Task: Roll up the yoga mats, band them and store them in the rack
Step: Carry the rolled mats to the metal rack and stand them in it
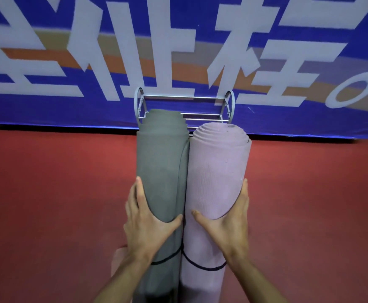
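Grey mat [160, 162] gripped by left hand [148, 219], pink mat [218, 169] by right hand [226, 219], fingers wrapped round. Both banded. Rolls best kept parallel and fed level into rack [230, 103].

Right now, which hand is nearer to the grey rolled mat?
Left. The left hand grips the grey mat directly, thumb across its front. The right hand grips the pink mat beside it, with its thumb near the seam between the two rolls.
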Available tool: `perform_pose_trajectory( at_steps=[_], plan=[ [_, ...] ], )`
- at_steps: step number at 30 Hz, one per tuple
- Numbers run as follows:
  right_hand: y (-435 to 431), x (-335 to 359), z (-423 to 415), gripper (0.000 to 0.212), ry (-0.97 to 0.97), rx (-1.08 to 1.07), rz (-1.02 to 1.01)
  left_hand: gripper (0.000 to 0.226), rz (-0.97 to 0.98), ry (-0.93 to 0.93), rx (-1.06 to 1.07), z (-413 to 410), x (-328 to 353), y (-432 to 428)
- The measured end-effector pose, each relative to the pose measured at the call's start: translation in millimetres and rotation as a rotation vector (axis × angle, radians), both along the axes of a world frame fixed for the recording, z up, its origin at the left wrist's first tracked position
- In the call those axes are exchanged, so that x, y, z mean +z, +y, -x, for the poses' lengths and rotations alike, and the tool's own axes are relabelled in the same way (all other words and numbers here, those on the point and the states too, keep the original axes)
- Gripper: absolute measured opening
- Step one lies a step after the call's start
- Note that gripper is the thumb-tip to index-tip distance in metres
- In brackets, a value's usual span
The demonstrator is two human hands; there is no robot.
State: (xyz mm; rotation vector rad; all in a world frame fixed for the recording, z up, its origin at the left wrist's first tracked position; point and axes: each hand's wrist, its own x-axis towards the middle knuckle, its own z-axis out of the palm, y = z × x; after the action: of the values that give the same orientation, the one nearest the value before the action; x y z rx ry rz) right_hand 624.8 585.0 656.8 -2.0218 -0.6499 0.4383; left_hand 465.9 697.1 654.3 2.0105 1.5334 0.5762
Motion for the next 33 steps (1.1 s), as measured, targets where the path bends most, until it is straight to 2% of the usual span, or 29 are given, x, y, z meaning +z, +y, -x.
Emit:
perform_pose_trajectory(
  at_steps=[8,16,27,33],
  plan=[
    [109,3,-81,0.150,0.060,0.046,-0.003,0.155,0.029,0.024,0.072,-79,0,98],
    [219,44,-163,0.144,0.009,-0.010,-0.085,0.153,-0.066,-0.040,0.023,-176,55,226],
    [351,83,-222,0.151,-0.059,0.005,-0.070,0.155,-0.023,-0.203,0.061,-225,75,355],
    [418,102,-249,0.151,-0.092,-0.008,-0.139,0.154,-0.116,-0.246,0.007,-255,97,431]
  ],
)
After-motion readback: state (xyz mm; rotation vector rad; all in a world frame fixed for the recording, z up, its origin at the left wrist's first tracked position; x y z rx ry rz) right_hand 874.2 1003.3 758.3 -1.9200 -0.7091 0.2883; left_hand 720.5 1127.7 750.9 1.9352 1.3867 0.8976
